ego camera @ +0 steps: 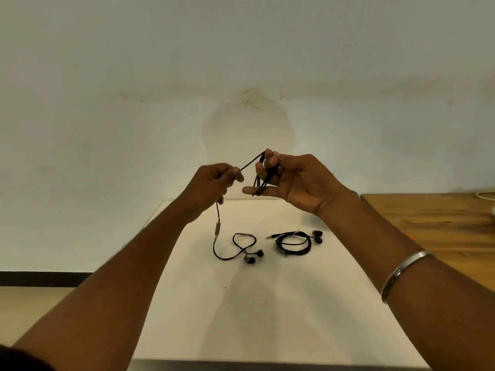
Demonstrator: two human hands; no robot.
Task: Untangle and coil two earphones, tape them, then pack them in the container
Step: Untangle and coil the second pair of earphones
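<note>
Black cable of the loose earphone is wound in loops round the part-curled fingers of the right hand, which is held above the white table. The feeding strand is pinched between the thumb and curled fingers of the left hand. The tail hangs past the inline remote to two earbuds lying on the table. The winding is best done under light, even tension, each turn laid beside the last and the slack fed without twist. Two earphones are counted: one in hand, and one coiled earphone lying on the table to the right. No tape or container is seen
</note>
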